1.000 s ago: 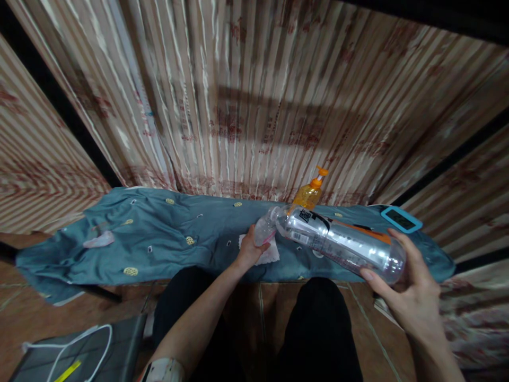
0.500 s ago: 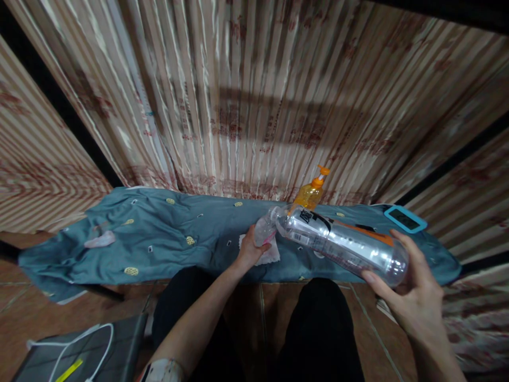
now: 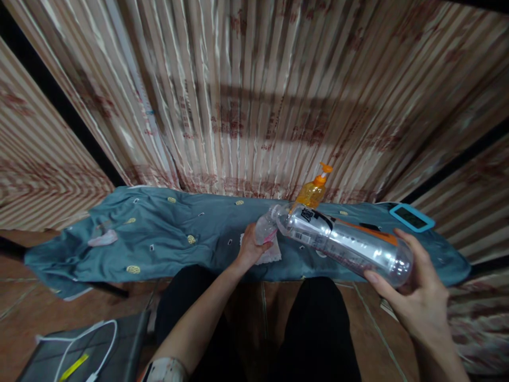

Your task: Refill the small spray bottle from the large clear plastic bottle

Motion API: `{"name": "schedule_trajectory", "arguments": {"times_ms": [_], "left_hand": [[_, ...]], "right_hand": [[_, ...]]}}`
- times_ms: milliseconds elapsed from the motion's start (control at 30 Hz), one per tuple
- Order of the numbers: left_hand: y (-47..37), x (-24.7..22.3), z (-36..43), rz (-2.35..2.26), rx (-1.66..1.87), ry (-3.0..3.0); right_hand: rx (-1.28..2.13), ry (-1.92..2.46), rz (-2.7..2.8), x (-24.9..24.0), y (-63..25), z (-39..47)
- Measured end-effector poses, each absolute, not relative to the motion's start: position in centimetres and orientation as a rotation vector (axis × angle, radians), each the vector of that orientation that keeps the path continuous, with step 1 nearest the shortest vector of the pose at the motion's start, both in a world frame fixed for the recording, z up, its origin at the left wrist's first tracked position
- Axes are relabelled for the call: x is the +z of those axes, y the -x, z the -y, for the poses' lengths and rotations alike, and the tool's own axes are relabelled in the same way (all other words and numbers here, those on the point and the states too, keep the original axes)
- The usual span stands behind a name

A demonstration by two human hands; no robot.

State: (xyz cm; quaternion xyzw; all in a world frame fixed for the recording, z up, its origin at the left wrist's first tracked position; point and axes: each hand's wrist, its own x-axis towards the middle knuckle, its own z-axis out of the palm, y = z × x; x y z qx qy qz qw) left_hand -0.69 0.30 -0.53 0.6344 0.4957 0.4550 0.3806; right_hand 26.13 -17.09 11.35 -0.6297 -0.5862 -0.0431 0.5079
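Note:
In my right hand [image 3: 421, 289] is a large clear plastic bottle [image 3: 350, 244] with a silver and orange label, gripped near its base. It lies tilted, base to the right and neck down to the left. My left hand [image 3: 251, 248] is wrapped round a smaller clear bottle [image 3: 264, 228] with some pink on it. The two bottle mouths meet, or nearly so; I cannot tell whether they touch. Under my left hand a white lace-edged cloth or tissue [image 3: 271, 253] lies on the blue-green cover. Liquid inside either bottle is hard to make out.
An orange pump bottle [image 3: 313, 192] stands behind the large bottle. A blue-framed tablet [image 3: 412, 217] lies at the right on the patterned cover [image 3: 210, 217]. A pale pink item [image 3: 103, 238] rests at the left. A grey stool [image 3: 99, 345] carries a white cable. A striped curtain hangs behind.
Both hands keep the bottles almost still, mouth to mouth. The whole view has shifted slightly, with the right-hand things a little further right.

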Motion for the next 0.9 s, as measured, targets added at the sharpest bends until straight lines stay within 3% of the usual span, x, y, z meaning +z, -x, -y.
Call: {"name": "schedule_trajectory", "arguments": {"times_ms": [900], "left_hand": [[0.00, -1.04, -0.25, -1.238, 1.214, -1.584]], "right_hand": [[-0.232, 1.493, 1.493, 11.97, -26.04, 16.79]]}}
